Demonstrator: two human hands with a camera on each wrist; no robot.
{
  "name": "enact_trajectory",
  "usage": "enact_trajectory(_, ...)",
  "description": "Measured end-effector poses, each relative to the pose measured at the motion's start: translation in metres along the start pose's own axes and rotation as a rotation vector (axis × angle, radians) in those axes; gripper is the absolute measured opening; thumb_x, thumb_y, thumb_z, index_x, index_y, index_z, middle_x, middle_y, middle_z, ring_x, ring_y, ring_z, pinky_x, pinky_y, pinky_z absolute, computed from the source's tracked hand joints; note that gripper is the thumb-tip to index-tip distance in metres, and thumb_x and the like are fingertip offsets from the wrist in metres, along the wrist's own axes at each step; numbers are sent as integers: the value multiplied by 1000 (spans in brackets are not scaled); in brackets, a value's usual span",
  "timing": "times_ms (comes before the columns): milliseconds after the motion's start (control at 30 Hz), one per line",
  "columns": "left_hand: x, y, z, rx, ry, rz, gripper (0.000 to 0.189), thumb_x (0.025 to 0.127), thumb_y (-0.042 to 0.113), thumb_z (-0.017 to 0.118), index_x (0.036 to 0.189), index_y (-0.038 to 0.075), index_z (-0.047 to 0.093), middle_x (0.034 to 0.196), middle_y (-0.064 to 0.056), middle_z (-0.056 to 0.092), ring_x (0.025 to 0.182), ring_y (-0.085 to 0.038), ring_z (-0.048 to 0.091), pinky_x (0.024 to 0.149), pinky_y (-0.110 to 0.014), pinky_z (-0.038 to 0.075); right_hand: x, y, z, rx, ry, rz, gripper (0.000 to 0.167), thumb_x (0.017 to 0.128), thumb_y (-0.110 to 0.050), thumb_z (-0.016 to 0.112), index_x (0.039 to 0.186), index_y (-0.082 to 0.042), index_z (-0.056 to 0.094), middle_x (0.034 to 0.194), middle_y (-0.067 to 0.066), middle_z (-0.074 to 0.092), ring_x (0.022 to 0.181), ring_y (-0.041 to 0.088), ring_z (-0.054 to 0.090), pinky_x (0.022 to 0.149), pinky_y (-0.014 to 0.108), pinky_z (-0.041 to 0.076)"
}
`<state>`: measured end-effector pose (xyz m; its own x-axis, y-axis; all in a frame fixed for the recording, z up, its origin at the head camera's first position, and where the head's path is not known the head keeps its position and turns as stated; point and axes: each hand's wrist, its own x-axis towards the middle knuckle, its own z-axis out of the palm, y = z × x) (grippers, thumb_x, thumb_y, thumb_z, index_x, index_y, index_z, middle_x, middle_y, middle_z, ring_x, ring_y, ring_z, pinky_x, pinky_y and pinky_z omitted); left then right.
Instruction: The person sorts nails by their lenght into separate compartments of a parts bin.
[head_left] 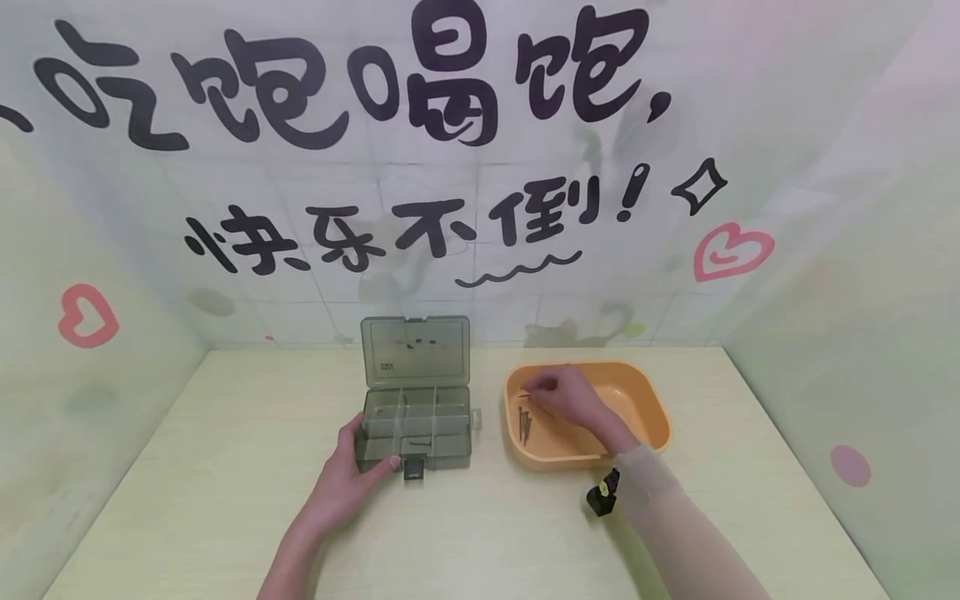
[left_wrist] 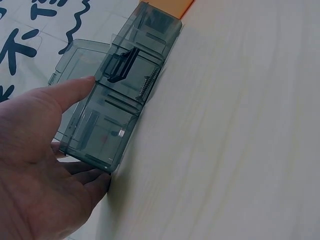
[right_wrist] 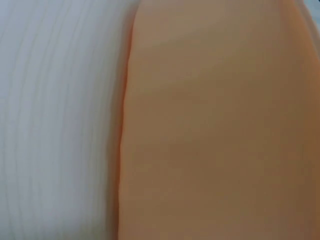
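A grey see-through compartment box (head_left: 380,427) stands on the table with its lid (head_left: 417,353) raised. My left hand (head_left: 347,483) grips its left front corner, thumb on the front edge near the dark latch (head_left: 413,467); the left wrist view shows the same grip, fingers at the box's end. One screw (head_left: 421,443) lies in the front middle compartment. My right hand (head_left: 567,395) reaches into the orange tray (head_left: 628,400), its fingertips pinching a small dark screw (head_left: 523,395) at the tray's left end. Several screws (head_left: 523,425) lie just below. The right hand is outside the right wrist view.
A pale wood-patterned table (head_left: 465,533) carries the box and the tray, with a gap between them. Printed wall panels (head_left: 420,183) enclose the back and both sides. A small black device (head_left: 602,495) sits at the right wrist, near the tray's front rim.
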<state>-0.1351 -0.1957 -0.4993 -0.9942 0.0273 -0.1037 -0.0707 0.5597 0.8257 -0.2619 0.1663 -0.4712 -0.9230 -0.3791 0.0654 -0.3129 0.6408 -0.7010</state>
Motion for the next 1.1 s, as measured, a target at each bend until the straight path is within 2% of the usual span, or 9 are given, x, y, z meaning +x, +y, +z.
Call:
enact_trajectory(167,0,-1,0,-2,0,-1,101,97,42,71,161,-2,5,159,-39,22,146,-54,23,116,-65,23,0,-9,-1,39,33,3,16,93,-4,73,108,-6,79,103,7,77,96,21,71,84,36,58)
enact_trajectory(367,0,0,0,0,5,-2,101,97,41,71,161,-1,5,159,-39,21,146,-55,23,116,-65,23,1,-32,-1,67,60,-42,14,92,-6,75,105,-4,79,103,8,77,91,21,72,80,35,59)
enact_trajectory(533,0,0,0,-6,6,-1,101,97,41,71,161,-2,5,158,-40,22,145,-55,23,116,-65,23,1,-49,3,104,40,-62,14,92,-5,74,106,-2,79,102,7,77,91,19,72,81,33,59)
enact_trajectory(733,1,-1,1,1,5,4,101,97,40,71,161,-2,5,159,-39,22,146,-54,24,116,-64,24,1,-64,12,122,14,-90,13,93,-4,73,104,-2,79,99,6,78,86,15,70,76,30,58)
enact_trajectory(933,1,0,1,5,-1,4,100,98,40,71,161,-2,5,158,-40,22,146,-55,24,116,-64,25,1,-81,21,119,-7,-117,13,92,-4,75,104,-6,80,98,3,77,89,15,71,80,29,58)
enact_trajectory(1100,0,2,0,7,-7,0,101,98,41,71,161,-2,5,159,-40,22,145,-55,24,116,-64,25,2,-90,29,138,-44,-125,15,93,-2,74,107,-3,78,101,6,77,89,16,70,81,27,57)
